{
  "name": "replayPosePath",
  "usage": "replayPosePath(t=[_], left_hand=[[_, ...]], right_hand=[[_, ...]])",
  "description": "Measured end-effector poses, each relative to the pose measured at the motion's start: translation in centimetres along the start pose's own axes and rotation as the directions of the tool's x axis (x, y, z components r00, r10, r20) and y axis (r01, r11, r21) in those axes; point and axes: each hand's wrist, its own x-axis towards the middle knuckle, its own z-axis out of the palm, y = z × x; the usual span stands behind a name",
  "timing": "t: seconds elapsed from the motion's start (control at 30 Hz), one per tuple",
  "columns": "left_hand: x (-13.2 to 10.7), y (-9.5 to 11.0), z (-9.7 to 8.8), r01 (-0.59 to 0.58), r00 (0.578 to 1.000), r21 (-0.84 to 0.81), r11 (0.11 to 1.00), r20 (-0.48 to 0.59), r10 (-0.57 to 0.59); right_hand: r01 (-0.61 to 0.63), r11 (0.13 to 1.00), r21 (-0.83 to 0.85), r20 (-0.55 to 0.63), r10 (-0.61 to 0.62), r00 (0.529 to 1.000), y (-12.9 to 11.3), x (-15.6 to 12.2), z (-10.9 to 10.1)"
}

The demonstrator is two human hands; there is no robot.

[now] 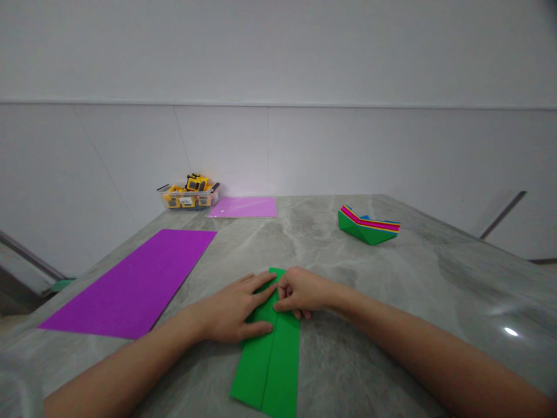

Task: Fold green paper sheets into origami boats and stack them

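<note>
A green sheet of paper (274, 368), folded into a long strip with a seam down its middle, lies on the table in front of me. My left hand (239, 307) rests flat on its left side, fingers spread toward the far end. Against the right half of the strip, near its far end, my right hand (300, 293) has its fingers curled, with the thumb close to the seam. Whether those fingers pinch the paper edge or only press on it is hidden.
On the grey marbled table (348, 360), a purple paper sheet (130, 284) lies to the left. A pink sheet pack (246, 207) and a plastic box (187, 200) of yellow toy vehicles are at the back. A folded multicoloured paper boat (369, 227) stands at the right.
</note>
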Motion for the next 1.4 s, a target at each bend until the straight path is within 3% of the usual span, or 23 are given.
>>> replayPosePath(t=[0.3,0.43,0.5,0.57,0.63,0.73,0.8,0.87,0.93,1.0,1.03,1.2,1.3,1.4], left_hand=[[0.1,0.0,-0.2,-0.008,0.992,-0.038,0.999,-0.126,0.003],[0.3,0.1,-0.4,0.084,0.974,-0.047,0.995,-0.206,-0.092],[0.5,-0.2,-0.6,0.229,0.934,-0.050,0.972,-0.268,-0.234],[0.7,-0.6,-0.7,0.394,0.862,-0.045,0.918,-0.328,-0.386],[0.7,-1.1,-0.9,0.484,0.811,-0.039,0.874,-0.355,-0.465],[0.5,-1.3,-1.0,0.462,0.823,-0.050,0.885,-0.346,-0.450],[0.5,-0.9,-0.9,0.449,0.819,-0.073,0.890,-0.365,-0.443],[0.4,-0.5,-0.9,0.456,0.788,-0.103,0.884,-0.414,-0.455],[0.4,-0.1,-1.1,0.467,0.746,-0.143,0.872,-0.466,-0.476],[0.3,-0.1,-1.3,0.456,0.703,-0.220,0.862,-0.505,-0.501],[0.3,-0.2,-1.4,0.447,0.675,-0.281,0.849,-0.518,-0.526],[0.2,-2.9,-1.2,0.418,0.540,-0.550,0.723,-0.489,-0.685],[0.4,-5.2,-0.6,0.394,0.493,-0.693,0.603,-0.395,-0.776],[0.5,-6.6,-0.3,0.318,0.473,-0.831,0.456,-0.277,-0.836]], right_hand=[[0.000,0.996,0.093,0.036,-0.003,0.999,0.7,0.3,-0.1],[-0.004,0.995,0.097,0.034,0.001,0.999,0.7,0.2,-0.1],[-0.007,0.998,0.070,0.017,0.006,1.000,0.6,0.1,-0.1],[-0.007,1.000,0.025,-0.008,0.007,1.000,0.3,-0.1,-0.1],[-0.002,1.000,-0.027,-0.027,0.002,1.000,0.1,-0.3,-0.1],[0.032,0.989,-0.145,-0.073,-0.043,0.996,-0.3,-0.6,0.1],[0.100,0.952,-0.290,-0.133,-0.144,0.981,-0.6,-0.8,0.3],[0.224,0.854,-0.471,-0.165,-0.334,0.928,-0.9,-1.1,0.6],[0.374,0.702,-0.606,-0.099,-0.533,0.840,-1.1,-1.3,0.9],[0.492,0.578,-0.651,0.013,-0.640,0.768,-1.2,-1.3,1.1],[0.520,0.552,-0.652,0.054,-0.651,0.757,-1.2,-1.3,1.2],[0.456,0.568,-0.685,0.045,-0.592,0.804,-1.2,-1.3,1.1],[0.412,0.622,-0.666,-0.022,-0.568,0.823,-1.3,-1.4,0.9],[0.353,0.696,-0.625,-0.127,-0.536,0.834,-1.0,-1.1,0.8]])
